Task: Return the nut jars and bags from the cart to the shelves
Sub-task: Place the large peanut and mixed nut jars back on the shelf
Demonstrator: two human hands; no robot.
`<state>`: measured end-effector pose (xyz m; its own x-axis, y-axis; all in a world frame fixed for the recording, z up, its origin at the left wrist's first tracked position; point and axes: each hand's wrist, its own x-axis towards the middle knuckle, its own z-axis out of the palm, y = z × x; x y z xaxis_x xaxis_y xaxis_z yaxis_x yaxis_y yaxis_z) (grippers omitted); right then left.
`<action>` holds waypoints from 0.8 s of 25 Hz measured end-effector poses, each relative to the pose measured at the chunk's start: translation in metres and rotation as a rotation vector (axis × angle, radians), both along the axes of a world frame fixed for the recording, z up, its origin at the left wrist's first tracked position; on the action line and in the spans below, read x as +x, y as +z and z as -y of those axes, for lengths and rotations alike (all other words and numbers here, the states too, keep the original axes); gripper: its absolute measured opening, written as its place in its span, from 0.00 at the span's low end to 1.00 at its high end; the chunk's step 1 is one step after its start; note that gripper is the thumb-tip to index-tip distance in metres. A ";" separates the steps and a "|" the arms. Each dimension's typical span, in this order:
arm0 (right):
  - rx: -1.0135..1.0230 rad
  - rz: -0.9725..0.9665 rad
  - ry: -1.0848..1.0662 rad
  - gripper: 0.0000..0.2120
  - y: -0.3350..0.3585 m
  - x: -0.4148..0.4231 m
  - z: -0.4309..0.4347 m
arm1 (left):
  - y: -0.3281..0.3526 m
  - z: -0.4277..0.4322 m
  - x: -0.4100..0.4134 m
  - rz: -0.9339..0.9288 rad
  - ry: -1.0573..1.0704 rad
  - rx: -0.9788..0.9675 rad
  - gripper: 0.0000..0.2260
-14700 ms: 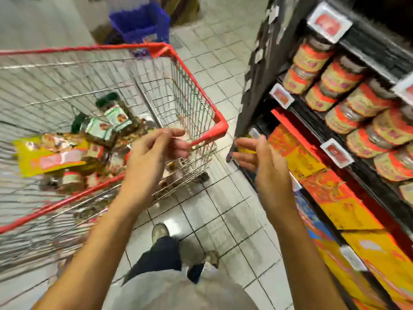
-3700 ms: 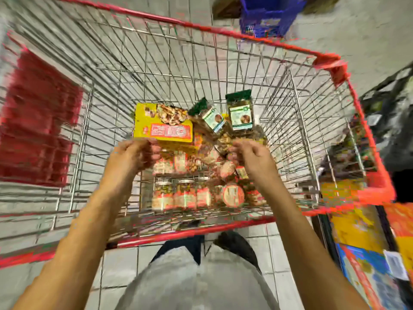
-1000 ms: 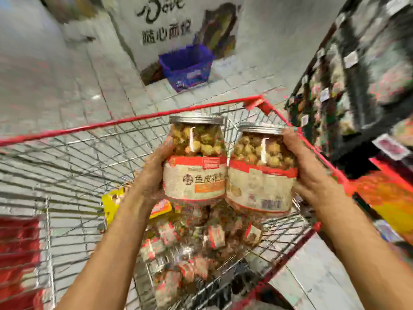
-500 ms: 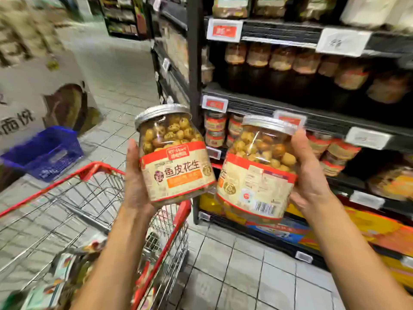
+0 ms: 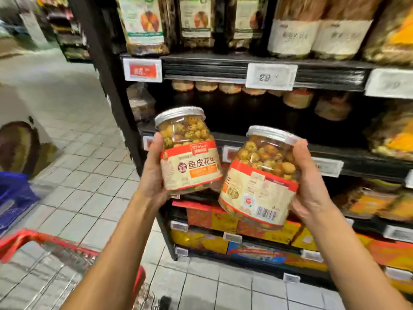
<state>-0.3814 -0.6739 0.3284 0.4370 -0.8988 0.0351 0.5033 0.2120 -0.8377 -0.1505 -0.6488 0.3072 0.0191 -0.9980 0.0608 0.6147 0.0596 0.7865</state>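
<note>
Plastic, likely stiff, light and slick, the left jar (image 5: 190,153) sits wrapped mid-label in the grip of the left hand (image 5: 152,173), the right jar (image 5: 259,189) in the right hand (image 5: 312,189).

1. One wide-angle view from the person's head, facing forward and slightly down;
2. the shelves (image 5: 201,68) stand close, filling the right side; the cart (image 5: 33,239) rim sits at lower left.

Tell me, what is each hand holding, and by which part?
The left hand grips the left jar by its labelled side; the right hand grips the right jar by its side, thumb near the lid.
</note>
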 end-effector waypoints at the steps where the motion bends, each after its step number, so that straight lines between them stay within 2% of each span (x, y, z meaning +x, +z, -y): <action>1: -0.001 -0.013 -0.030 0.35 -0.003 0.003 0.009 | -0.001 0.016 0.005 0.018 -0.005 0.016 0.36; 5: -0.023 -0.016 -0.135 0.33 -0.011 0.016 0.044 | -0.001 0.076 0.029 0.090 -0.100 -0.020 0.35; 9: 0.007 0.000 -0.198 0.35 -0.020 0.025 0.079 | -0.003 0.137 0.054 0.215 -0.024 -0.089 0.45; 12: -0.049 0.004 -0.189 0.33 -0.029 0.029 0.095 | -0.007 0.170 0.065 0.391 0.067 -0.109 0.54; 14: -0.085 -0.002 -0.173 0.33 -0.033 0.031 0.101 | -0.013 0.184 0.071 0.440 0.123 -0.123 0.59; 20: -0.164 -0.035 -0.144 0.33 -0.040 0.032 0.117 | -0.028 0.196 0.098 0.588 0.028 -0.182 0.49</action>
<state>-0.3490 -0.7910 0.2880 0.3079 -0.9355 0.1735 0.4885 -0.0010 -0.8725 -0.0520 -0.8448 0.2794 -0.0436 -0.9702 0.2382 0.0775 0.2344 0.9690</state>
